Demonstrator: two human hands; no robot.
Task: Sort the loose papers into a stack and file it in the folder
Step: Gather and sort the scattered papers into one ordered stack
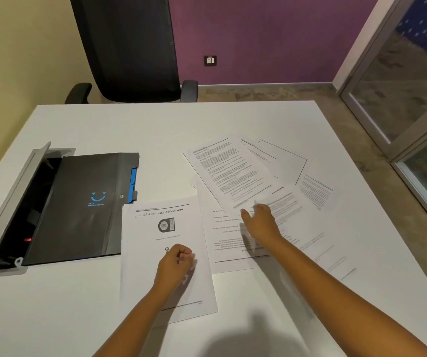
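White surface (135, 130), seen from above and slightly behind the hands. Left hand (175, 264) rests on a single printed sheet (166, 235) headed "2.7 Awards and Achievements"; its fingers (184, 253) are curled in to a loose fist, knuckles down on the page, and whether they pinch anything cannot be told. Right hand (261, 222) reaches forward over the loose papers (235, 173), which lie fanned and overlapping at centre-right of the surface, several sheets at differing angles, some with text upside down to the viewer. Its fingers (246, 215) are spread fairly wide and flat, tips at the lower edge of the topmost tilted page; blurred, so contact is likely but a grip cannot be confirmed. One upside-down sheet (228, 251) lies beneath the right wrist, just beside and slightly overlapping the headed sheet. Black folder (78, 207) lies closed at left, a blue smile mark on its cover, blue tabs (134, 185) showing at its far edge; its near-right corner is just beside the top of the headed sheet. The folder partly covers an open grey cable box (4, 202) set in the surface. Black office chair (132, 47) stands at the far edge; purple wall (258, 34) behind, with a socket (210, 60).
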